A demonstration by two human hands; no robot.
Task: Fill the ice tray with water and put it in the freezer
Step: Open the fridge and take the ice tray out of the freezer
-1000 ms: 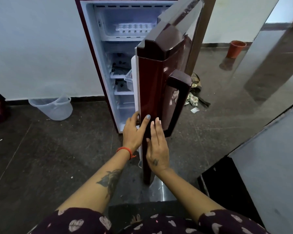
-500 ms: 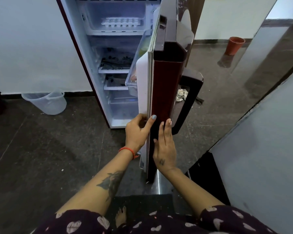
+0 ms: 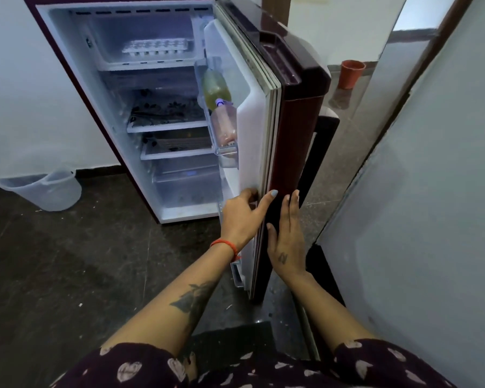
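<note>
Both grips work the fridge door [image 3: 266, 113]: my left hand [image 3: 240, 217] clasps its edge, my right hand [image 3: 287, 236] presses flat. It has swung wider; the ice tray [image 3: 156, 47] already sits in the freezer compartment [image 3: 104, 43].

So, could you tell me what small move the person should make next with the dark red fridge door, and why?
Probably swing the dark red fridge door shut. The white ice tray already sits in the top freezer compartment, so only closing seems left. The left hand grips the door's edge and the right hand lies flat on its outer face, both placed to push.
</note>
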